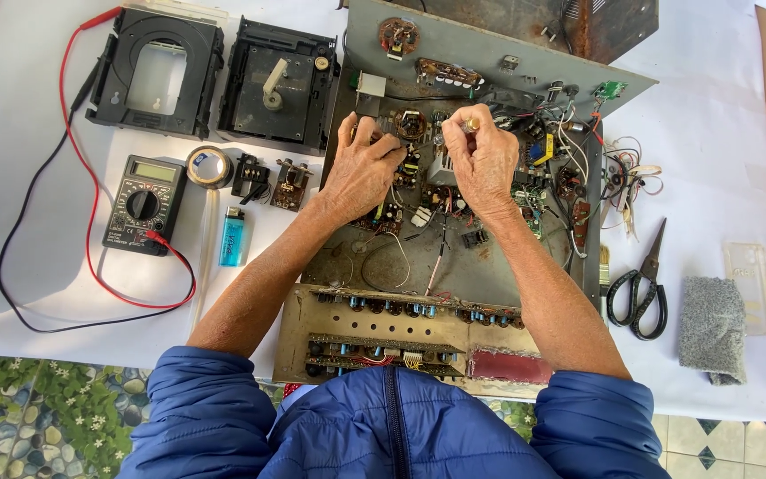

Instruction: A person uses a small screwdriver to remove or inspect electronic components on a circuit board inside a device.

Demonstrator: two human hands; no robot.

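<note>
Head view: over the grey metal chassis of exposed circuit boards [489, 266], the left hand [361, 173] presses loosely curled fingers [392, 153] on the central board, grasping nothing clearly. The right hand [482, 160] pinches a small brass-coloured part [472, 122] just beyond its fingers; a steady, braced grip seems advisable. Black-handled scissors [638, 293] lie right.

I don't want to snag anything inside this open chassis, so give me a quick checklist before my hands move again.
1. Left hand resting on the circuit board: ok.
2. Right hand pinching a small part at its fingertips: ok; what part, cannot tell.
3. Loose wires right of the right hand: not ok, tangled.
4. Multimeter leads clear of the chassis: ok.
5. Scissors out of the way: ok.
</note>
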